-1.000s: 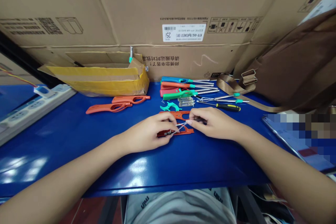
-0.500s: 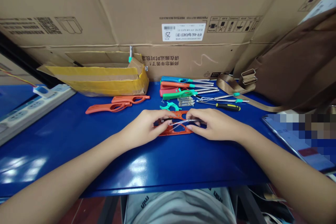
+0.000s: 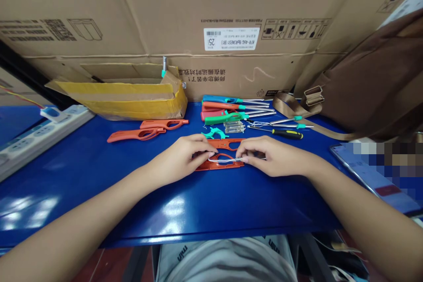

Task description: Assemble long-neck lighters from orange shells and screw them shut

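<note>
The left hand (image 3: 194, 155) had its finger and thumb pinched almost closed on one end of some thin white wires (image 3: 223, 160). The right hand (image 3: 272, 156) pinched the other end just as tightly. The wires ran over the lower orange half (image 3: 220, 168), and I could not tell if they sat inside it. The upper orange half (image 3: 224, 144) lay just behind, nearer the worktop (image 3: 158, 216)'s back edge. The halves were apart, so this one looked only part done. By the back edge, four lighters (image 3: 224, 118) looked all put together. Clear tanks (image 3: 234, 127), blue-green bits (image 3: 215, 133) and metal tubes (image 3: 287, 121) lay loose, so plenty looked left to do.
</note>
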`<action>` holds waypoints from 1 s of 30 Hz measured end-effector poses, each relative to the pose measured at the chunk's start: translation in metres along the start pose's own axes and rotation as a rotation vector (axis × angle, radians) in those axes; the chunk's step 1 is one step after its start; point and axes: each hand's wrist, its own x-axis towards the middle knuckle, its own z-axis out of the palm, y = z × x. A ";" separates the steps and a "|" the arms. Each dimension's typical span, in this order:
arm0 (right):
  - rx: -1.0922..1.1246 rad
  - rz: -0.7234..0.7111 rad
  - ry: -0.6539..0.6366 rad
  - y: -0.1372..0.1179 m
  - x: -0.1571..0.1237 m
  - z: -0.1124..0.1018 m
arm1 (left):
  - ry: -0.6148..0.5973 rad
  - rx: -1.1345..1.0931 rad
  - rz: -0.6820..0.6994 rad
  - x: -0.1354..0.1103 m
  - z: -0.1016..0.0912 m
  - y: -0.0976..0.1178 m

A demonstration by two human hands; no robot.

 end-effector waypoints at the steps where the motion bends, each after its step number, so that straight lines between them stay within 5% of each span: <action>1: 0.000 -0.009 -0.018 0.000 -0.001 -0.001 | -0.026 -0.003 0.004 0.000 0.000 0.000; 10: 0.002 0.086 -0.093 0.002 0.000 -0.003 | -0.047 0.000 -0.035 0.001 0.002 0.003; 30: -0.250 0.117 0.045 0.003 0.001 0.001 | -0.007 0.014 -0.052 0.002 0.001 -0.002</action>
